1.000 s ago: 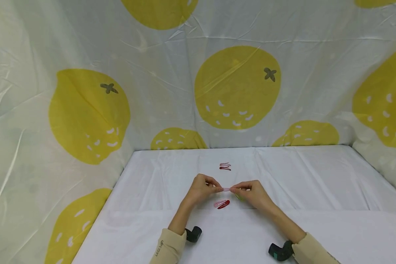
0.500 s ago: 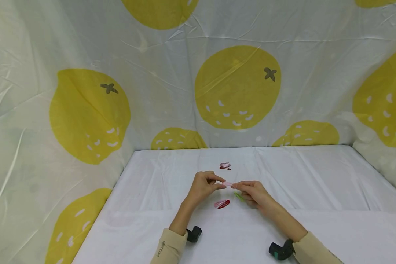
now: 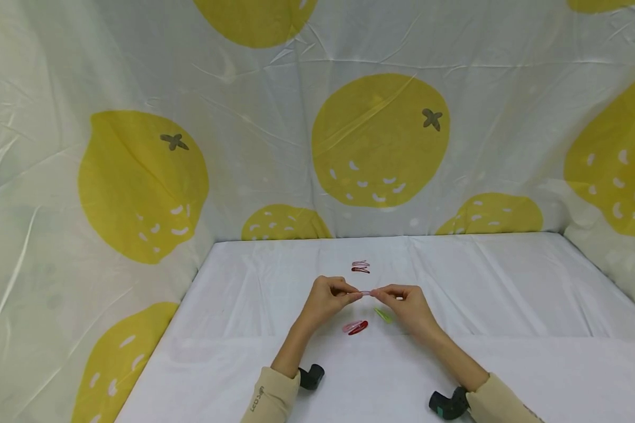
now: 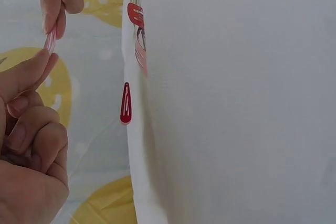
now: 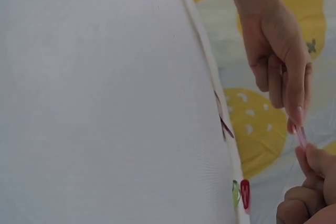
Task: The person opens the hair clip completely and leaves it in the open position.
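a white tablecloth (image 3: 376, 376) lies lightly creased. behind it hangs a pale curtain (image 3: 264, 135) printed with yellow lemons (image 3: 381, 141).

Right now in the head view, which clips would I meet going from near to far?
Pink-and-red pair, green clip, held clip, far red clip, far pink clip.

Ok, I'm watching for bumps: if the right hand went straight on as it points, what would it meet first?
The left hand, likely: it faces the right hand across the pink clip both pinch, though depth is unclear.
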Demonstrator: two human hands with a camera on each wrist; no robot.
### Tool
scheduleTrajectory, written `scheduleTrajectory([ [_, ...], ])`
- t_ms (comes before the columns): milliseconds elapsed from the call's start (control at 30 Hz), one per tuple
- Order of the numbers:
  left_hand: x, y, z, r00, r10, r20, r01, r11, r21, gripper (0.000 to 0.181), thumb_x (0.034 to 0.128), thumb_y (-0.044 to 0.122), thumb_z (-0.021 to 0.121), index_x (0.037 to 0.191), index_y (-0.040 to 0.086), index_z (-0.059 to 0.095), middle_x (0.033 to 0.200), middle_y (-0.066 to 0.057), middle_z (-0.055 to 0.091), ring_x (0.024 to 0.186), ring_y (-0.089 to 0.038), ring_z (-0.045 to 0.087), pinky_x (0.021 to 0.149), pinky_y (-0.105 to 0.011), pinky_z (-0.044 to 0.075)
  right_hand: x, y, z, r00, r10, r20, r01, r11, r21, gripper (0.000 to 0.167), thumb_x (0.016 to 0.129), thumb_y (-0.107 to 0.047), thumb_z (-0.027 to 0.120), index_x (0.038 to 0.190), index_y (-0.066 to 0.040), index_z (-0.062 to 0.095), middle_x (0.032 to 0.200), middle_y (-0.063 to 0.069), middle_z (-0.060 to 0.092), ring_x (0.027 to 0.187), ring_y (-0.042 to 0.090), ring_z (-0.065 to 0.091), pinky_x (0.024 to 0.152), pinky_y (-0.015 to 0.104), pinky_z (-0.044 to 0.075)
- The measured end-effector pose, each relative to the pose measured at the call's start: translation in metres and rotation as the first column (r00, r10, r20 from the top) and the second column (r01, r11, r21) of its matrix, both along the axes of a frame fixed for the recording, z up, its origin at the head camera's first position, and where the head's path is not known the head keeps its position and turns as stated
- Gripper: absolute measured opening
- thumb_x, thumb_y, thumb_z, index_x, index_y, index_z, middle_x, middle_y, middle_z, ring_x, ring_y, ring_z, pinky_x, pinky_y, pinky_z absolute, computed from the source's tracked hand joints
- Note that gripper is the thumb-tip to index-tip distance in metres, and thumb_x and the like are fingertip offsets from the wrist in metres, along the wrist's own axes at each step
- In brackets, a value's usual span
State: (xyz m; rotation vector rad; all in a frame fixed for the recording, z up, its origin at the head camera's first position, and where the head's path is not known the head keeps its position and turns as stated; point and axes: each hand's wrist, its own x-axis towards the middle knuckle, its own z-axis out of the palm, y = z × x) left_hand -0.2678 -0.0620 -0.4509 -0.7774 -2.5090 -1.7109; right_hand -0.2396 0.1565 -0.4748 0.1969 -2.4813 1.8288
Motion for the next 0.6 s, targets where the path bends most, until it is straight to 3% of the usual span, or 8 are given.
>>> scheduleTrajectory([
  [167, 0.0007, -0.0033, -0.0021, 0.994, -0.052, 0.1, 0.046, 0.997, 0.057, 0.01, 0.0903, 0.01, 0.08, 0.093, 0.0, 0.082, 0.087, -0.022, 0.075, 0.063, -0.004, 0.048, 0.06, -0.017, 0.04, 0.0001, -0.0002, -0.0018, 0.994, 0.055, -0.096, -0.055, 0.998, 0.008, 0.02, 0.097, -0.028, 0.073, 0.101, -0.009, 0.08, 0.096, 0.018, 0.074, 0.079, 0.007, 0.054, 0.07, 0.021, 0.044],
  [333, 0.0006, -0.0068, -0.0022, 0.986, -0.104, 0.127, 0.091, 0.99, 0.106, 0.014, 0.0907, 0.009, 0.079, 0.095, -0.005, 0.08, 0.092, -0.031, 0.073, 0.065, -0.003, 0.052, 0.062, -0.018, 0.042, 0.0003, 0.0006, -0.0015, 0.981, 0.127, -0.149, -0.128, 0.992, 0.0, 0.017, 0.1, -0.023, 0.07, 0.101, -0.008, 0.078, 0.091, 0.019, 0.068, 0.071, 0.004, 0.048, 0.064, 0.021, 0.041],
  [467, 0.0004, -0.0076, -0.0007, 0.985, -0.109, 0.136, 0.092, 0.988, 0.123, 0.013, 0.0903, 0.009, 0.08, 0.095, -0.004, 0.08, 0.091, -0.028, 0.073, 0.067, -0.004, 0.052, 0.063, -0.018, 0.041, -0.0003, 0.0023, -0.0016, 0.974, 0.157, -0.162, -0.16, 0.987, -0.01, 0.018, 0.101, -0.021, 0.068, 0.102, -0.006, 0.077, 0.095, 0.02, 0.07, 0.076, 0.004, 0.05, 0.067, 0.022, 0.042],
  [600, 0.0012, -0.0073, 0.0001, 0.981, -0.105, 0.163, 0.083, 0.987, 0.139, 0.013, 0.0897, 0.01, 0.08, 0.095, -0.003, 0.081, 0.09, -0.021, 0.074, 0.069, -0.005, 0.051, 0.064, -0.019, 0.041, -0.0008, 0.0042, -0.0015, 0.972, 0.186, -0.144, -0.192, 0.981, -0.028, 0.021, 0.102, -0.02, 0.066, 0.105, -0.001, 0.076, 0.079, 0.007, 0.063, 0.067, 0.003, 0.042, 0.059, 0.023, 0.037],
])
